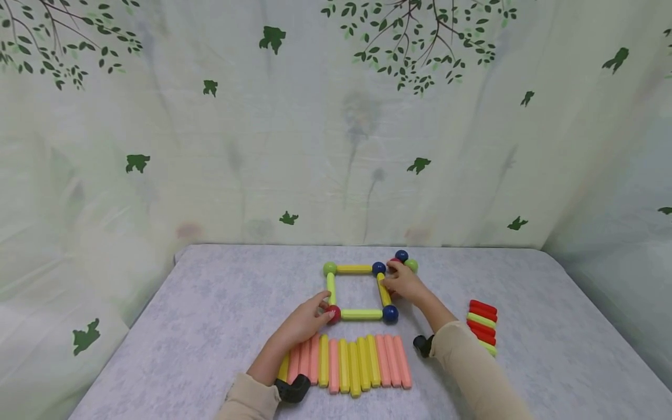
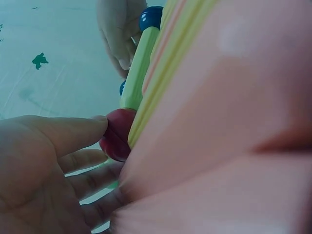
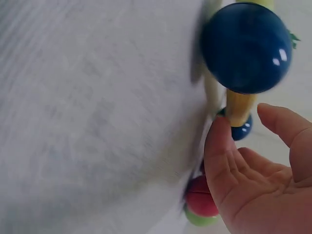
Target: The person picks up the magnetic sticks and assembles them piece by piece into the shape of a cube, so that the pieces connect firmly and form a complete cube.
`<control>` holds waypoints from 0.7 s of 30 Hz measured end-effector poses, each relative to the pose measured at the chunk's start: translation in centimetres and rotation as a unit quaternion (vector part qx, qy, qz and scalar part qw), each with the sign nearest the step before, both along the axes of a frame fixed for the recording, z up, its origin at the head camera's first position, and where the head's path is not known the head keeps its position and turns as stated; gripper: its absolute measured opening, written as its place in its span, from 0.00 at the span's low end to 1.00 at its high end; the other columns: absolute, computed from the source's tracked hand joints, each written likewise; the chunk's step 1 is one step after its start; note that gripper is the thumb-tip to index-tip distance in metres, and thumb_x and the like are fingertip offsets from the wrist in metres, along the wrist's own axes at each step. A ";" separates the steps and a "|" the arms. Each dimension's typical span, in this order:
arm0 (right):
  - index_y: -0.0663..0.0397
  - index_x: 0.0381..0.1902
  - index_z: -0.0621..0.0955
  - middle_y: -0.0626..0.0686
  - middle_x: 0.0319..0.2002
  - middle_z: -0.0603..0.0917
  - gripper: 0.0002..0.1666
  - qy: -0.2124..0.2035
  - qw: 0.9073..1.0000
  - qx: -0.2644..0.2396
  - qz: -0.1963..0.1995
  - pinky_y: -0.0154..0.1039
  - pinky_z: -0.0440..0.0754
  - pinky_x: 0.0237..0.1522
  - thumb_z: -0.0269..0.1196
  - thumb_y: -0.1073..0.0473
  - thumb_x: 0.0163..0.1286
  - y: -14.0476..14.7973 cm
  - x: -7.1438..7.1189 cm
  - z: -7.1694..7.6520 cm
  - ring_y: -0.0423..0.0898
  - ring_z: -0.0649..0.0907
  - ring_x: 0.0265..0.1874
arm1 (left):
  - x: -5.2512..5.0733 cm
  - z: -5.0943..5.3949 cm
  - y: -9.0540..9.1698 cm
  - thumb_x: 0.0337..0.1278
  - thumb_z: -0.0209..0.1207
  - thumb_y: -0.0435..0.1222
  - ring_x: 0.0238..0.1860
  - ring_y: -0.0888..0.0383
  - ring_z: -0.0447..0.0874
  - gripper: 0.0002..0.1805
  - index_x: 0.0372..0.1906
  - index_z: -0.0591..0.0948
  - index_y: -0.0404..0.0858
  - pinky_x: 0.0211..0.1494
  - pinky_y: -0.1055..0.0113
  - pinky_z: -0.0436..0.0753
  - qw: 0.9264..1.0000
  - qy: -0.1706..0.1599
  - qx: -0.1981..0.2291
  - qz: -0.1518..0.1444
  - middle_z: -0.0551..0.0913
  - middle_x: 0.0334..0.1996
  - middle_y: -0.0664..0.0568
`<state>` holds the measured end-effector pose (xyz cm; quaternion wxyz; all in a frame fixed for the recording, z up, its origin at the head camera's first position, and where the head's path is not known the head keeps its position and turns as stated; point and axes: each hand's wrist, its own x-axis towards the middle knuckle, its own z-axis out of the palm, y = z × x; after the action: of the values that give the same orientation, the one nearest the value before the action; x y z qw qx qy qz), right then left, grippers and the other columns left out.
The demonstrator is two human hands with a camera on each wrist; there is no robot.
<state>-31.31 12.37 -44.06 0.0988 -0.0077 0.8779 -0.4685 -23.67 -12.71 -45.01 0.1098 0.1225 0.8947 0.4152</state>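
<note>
Head: stick square (image 1: pixel 362 315) on grey table (image 1: pixel 184 332), leafy backdrop (image 1: pixel 294 128).

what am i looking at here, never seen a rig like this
There is no robot: a person works bare-handed. The wide picture is taken from the head, the close ones from each wrist. On the table lie a four-sided frame of rods and balls, a row of pink and yellow rods, some red and light-green rods and loose balls at the back. The left hand pinches the frame's red ball. The right hand is at the frame's yellow side rod; whether it grips it is hard to tell.
</note>
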 end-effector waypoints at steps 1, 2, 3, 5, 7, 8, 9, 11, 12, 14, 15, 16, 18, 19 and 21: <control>0.60 0.62 0.63 0.57 0.38 0.77 0.33 0.008 1.000 0.008 0.004 0.38 0.79 0.28 0.60 0.61 0.61 0.2 0.1 0.3 0.47 0.78 0.27 | 0.0 0.1 0.0 0.59 0.55 0.41 0.40 0.55 0.73 0.29 0.64 0.62 0.38 0.40 0.59 0.76 1.000 0.000 -0.001 0.001 0.74 0.48 0.47; 0.59 0.62 0.64 0.57 0.38 0.77 0.32 0.020 1.000 0.016 0.009 0.38 0.78 0.29 0.60 0.60 0.62 0.4 0.3 0.6 0.48 0.78 0.29 | 0.0 0.2 -0.1 0.59 0.55 0.41 0.39 0.55 0.73 0.29 0.64 0.62 0.38 0.40 0.60 0.76 1.000 -0.002 -0.002 0.002 0.74 0.47 0.47; 0.59 0.61 0.64 0.57 0.39 0.76 0.31 0.036 0.999 0.026 0.018 0.39 0.78 0.30 0.60 0.59 0.62 0.7 0.6 1.0 0.48 0.78 0.31 | 0.0 0.3 -0.3 0.59 0.55 0.42 0.40 0.55 0.74 0.30 0.64 0.62 0.39 0.39 0.60 0.76 1.000 -0.001 -0.001 0.002 0.74 0.48 0.48; 0.57 0.61 0.65 0.57 0.42 0.76 0.30 0.071 0.996 0.038 0.040 0.42 0.78 0.35 0.60 0.56 0.63 1.6 1.4 1.9 0.51 0.78 0.37 | 0.1 0.8 -0.7 0.59 0.54 0.43 0.41 0.54 0.74 0.30 0.64 0.62 0.39 0.39 0.60 0.76 1.000 0.001 0.002 0.000 0.74 0.48 0.48; 0.56 0.61 0.65 0.58 0.46 0.75 0.31 0.101 0.992 0.035 0.064 0.45 0.77 0.39 0.60 0.53 0.63 2.7 2.6 2.9 0.53 0.77 0.43 | 0.3 1.4 -1.3 0.60 0.54 0.43 0.43 0.54 0.74 0.29 0.64 0.62 0.39 0.38 0.60 0.76 1.000 0.012 -0.001 0.000 0.73 0.49 0.49; 0.55 0.61 0.65 0.58 0.47 0.75 0.31 0.112 0.990 0.032 0.075 0.46 0.76 0.42 0.60 0.51 0.63 3.3 3.3 3.3 0.53 0.76 0.45 | 0.5 1.8 -1.6 0.60 0.54 0.43 0.44 0.54 0.73 0.29 0.64 0.62 0.40 0.39 0.60 0.77 1.000 0.019 -0.004 0.003 0.73 0.49 0.49; 0.54 0.61 0.65 0.59 0.49 0.74 0.32 0.123 0.988 0.030 0.086 0.47 0.75 0.44 0.60 0.50 0.62 4.0 4.1 3.6 0.54 0.75 0.47 | 0.7 2.2 -2.0 0.60 0.54 0.42 0.44 0.53 0.73 0.28 0.64 0.62 0.40 0.40 0.59 0.76 1.000 0.028 -0.007 0.006 0.73 0.49 0.49; 0.54 0.62 0.64 0.58 0.50 0.73 0.35 0.139 0.985 0.028 0.097 0.50 0.74 0.47 0.61 0.47 0.61 5.4 5.8 4.3 0.55 0.74 0.49 | 1.2 2.8 -2.8 0.60 0.54 0.40 0.44 0.54 0.73 0.27 0.63 0.63 0.40 0.42 0.58 0.76 0.998 0.048 -0.018 0.019 0.73 0.49 0.49; 0.54 0.61 0.64 0.58 0.50 0.74 0.36 0.146 0.984 0.031 0.100 0.51 0.73 0.48 0.61 0.46 0.60 6.1 6.7 4.5 0.56 0.74 0.49 | 1.6 2.9 -3.3 0.59 0.55 0.39 0.44 0.55 0.73 0.27 0.63 0.64 0.40 0.43 0.58 0.76 0.998 0.059 -0.022 0.027 0.74 0.49 0.49; 0.55 0.61 0.65 0.57 0.50 0.74 0.36 0.160 0.980 0.047 0.107 0.52 0.72 0.48 0.61 0.46 0.60 7.5 8.4 4.7 0.56 0.74 0.48 | 2.4 3.2 -4.3 0.58 0.56 0.38 0.45 0.55 0.72 0.27 0.62 0.65 0.40 0.46 0.57 0.75 0.996 0.072 -0.028 0.042 0.74 0.48 0.49; 0.55 0.61 0.65 0.56 0.50 0.74 0.35 0.164 0.979 0.061 0.108 0.53 0.72 0.48 0.61 0.46 0.60 8.2 9.3 4.7 0.56 0.74 0.48 | 2.9 3.1 -4.8 0.57 0.56 0.38 0.45 0.55 0.72 0.27 0.62 0.66 0.40 0.47 0.57 0.74 0.995 0.077 -0.030 0.047 0.74 0.48 0.48; 0.55 0.60 0.66 0.56 0.49 0.75 0.35 0.162 0.978 0.072 0.108 0.53 0.72 0.48 0.61 0.46 0.59 8.9 10.0 4.7 0.57 0.74 0.48 | 3.4 3.0 -5.3 0.57 0.57 0.37 0.45 0.54 0.72 0.26 0.61 0.66 0.40 0.47 0.57 0.74 0.995 0.079 -0.034 0.049 0.74 0.48 0.48; 0.56 0.59 0.67 0.56 0.49 0.75 0.34 0.153 0.978 0.090 0.110 0.54 0.73 0.46 0.62 0.47 0.59 10.3 11.5 4.4 0.57 0.74 0.47 | 4.4 2.7 -6.5 0.57 0.57 0.37 0.46 0.53 0.72 0.27 0.61 0.66 0.39 0.47 0.57 0.73 0.995 0.076 -0.036 0.050 0.73 0.48 0.48; 0.56 0.59 0.68 0.57 0.49 0.75 0.33 0.147 0.979 0.095 0.110 0.53 0.73 0.46 0.62 0.48 0.59 11.0 12.1 4.2 0.57 0.75 0.47 | 4.9 2.5 -7.0 0.56 0.57 0.37 0.47 0.53 0.71 0.27 0.61 0.66 0.39 0.46 0.57 0.74 0.995 0.070 -0.041 0.052 0.73 0.49 0.48; 0.55 0.58 0.68 0.57 0.50 0.74 0.32 0.129 0.980 0.104 0.108 0.53 0.74 0.45 0.63 0.50 0.58 12.2 13.1 3.7 0.57 0.74 0.47 | 6.0 2.1 -8.1 0.56 0.58 0.37 0.46 0.53 0.71 0.27 0.61 0.66 0.38 0.44 0.57 0.74 0.996 0.056 -0.050 0.055 0.72 0.49 0.48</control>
<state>-18.19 24.61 -40.32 0.0350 -0.1520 0.9213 -0.3562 -17.69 -20.78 -42.93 0.0421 0.0907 0.9244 0.3680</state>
